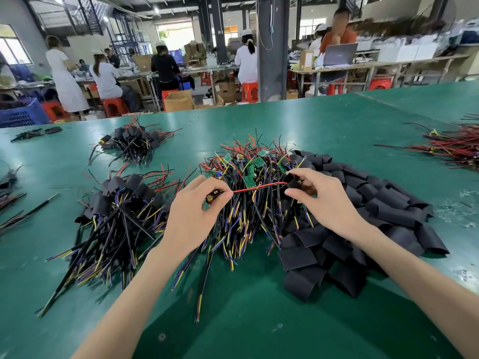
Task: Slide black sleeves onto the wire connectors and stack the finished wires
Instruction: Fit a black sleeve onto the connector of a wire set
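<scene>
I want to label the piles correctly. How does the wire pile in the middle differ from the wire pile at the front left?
The middle pile shows bare green boards; in the front-left pile black sleeves cover those ends. The middle pile touches the heap of loose sleeves; the front-left pile lies apart from it. Both have black cables with yellow and purple tips, and red wires.

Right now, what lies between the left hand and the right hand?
In the head view, a red wire stretches from the left hand to the black sleeve that the right hand holds, above the pile of unsleeved wires.
</scene>
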Available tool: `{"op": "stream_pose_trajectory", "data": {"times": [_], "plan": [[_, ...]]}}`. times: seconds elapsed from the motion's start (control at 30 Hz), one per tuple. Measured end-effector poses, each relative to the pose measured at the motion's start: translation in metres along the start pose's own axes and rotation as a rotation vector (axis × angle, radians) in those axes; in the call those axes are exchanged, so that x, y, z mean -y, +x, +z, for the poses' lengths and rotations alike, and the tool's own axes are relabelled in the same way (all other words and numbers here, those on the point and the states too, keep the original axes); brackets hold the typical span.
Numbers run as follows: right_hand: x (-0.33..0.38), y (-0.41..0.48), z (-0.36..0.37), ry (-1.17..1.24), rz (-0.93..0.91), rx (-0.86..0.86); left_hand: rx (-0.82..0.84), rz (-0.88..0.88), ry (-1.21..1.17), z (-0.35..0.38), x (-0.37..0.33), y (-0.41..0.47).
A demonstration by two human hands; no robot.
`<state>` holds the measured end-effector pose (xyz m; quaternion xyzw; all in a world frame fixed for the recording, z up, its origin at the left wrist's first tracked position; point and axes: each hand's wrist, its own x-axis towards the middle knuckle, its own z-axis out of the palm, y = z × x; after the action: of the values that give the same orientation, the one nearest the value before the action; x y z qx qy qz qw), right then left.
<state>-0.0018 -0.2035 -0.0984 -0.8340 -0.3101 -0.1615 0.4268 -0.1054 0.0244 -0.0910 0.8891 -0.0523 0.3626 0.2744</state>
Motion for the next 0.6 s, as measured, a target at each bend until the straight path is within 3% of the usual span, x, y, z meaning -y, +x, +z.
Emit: {"op": "stream_pose_trajectory", "data": {"times": [0.33, 0.47, 0.6], "plan": [[-0.003, 0.0, -0.003, 0.031, -0.125, 0.016, 0.059, 0.008, 0.012, 0.0, 0.001, 0.0], [-0.003, -0.001, -0.002, -0.222, -0.355, 0.052, 0.041, 0.002, 0.044, 0.0, -0.003, 0.0], [0.005, -0.004, 0.004, -0.455, -0.494, -0.049, 0.064, -0.089, 0.069, 0.004, -0.01, -0.003]]}}
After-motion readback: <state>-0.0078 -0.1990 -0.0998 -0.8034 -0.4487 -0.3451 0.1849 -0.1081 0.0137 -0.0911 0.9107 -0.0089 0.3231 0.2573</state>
